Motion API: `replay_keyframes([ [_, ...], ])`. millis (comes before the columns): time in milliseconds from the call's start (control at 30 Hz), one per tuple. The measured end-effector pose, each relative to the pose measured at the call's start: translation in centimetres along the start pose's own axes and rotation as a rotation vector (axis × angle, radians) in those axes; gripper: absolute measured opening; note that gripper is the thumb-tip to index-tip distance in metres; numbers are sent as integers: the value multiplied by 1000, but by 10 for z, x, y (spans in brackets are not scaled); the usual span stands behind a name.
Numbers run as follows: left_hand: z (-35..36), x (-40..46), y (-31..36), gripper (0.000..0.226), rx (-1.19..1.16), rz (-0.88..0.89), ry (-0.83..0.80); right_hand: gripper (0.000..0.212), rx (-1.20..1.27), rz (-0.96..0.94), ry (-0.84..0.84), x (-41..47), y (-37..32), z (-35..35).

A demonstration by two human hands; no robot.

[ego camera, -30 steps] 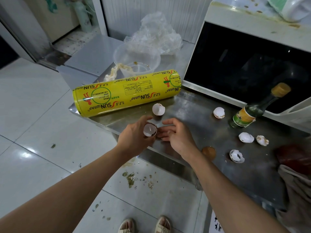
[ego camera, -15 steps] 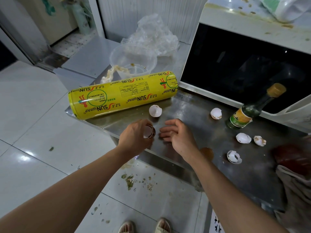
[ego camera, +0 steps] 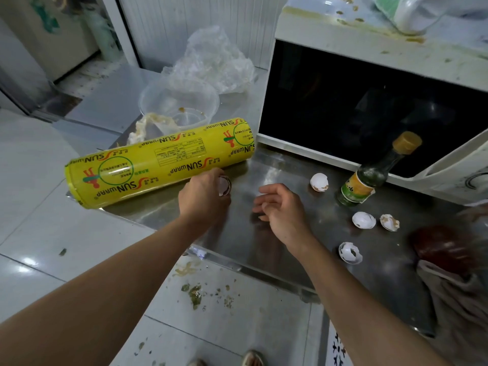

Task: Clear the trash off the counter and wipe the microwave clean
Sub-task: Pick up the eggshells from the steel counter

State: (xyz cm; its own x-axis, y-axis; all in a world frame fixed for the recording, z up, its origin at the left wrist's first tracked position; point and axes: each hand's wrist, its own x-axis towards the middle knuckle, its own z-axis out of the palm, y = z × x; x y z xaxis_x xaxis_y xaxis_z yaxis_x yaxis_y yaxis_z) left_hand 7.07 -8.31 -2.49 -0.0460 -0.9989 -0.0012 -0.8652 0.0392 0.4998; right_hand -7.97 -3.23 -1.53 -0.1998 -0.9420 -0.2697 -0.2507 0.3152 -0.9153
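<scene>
One eggshell (ego camera: 224, 185) gripped in left hand (ego camera: 203, 198); right hand (ego camera: 281, 208) loose, empty, just beside; four shells right.

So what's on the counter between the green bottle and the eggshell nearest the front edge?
Two eggshell halves lie side by side between the green bottle and the front eggshell, in the head view.

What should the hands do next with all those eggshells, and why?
Probably reach the right hand, open and holding nothing, to the nearest eggshell beside the bottle. The left hand already holds eggshell pieces, and three more shells lie on the counter.
</scene>
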Motion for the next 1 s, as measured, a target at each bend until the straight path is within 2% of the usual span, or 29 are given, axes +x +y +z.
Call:
replay_keyframes([
  [167,5,3,2,28,14,30,3,32,-5,7,58,0,10,-13],
  [300,7,4,9,29,29,66,-44,32,6,2,183,1,15,-30],
  [400,11,1,20,33,-13,71,-76,24,-82,-27,316,4,18,-47],
  [500,17,-3,31,41,-95,60,-95,30,-165,-31,408,7,20,-62],
  [700,29,-6,53,49,-108,118,-165,33,-220,-30,504,-3,26,-89],
  [900,38,-15,70,53,-99,162,-227,30,-423,-14,633,-28,50,-124],
  [1000,41,-19,77,52,-76,181,-225,34,-532,0,625,-26,61,-134],
])
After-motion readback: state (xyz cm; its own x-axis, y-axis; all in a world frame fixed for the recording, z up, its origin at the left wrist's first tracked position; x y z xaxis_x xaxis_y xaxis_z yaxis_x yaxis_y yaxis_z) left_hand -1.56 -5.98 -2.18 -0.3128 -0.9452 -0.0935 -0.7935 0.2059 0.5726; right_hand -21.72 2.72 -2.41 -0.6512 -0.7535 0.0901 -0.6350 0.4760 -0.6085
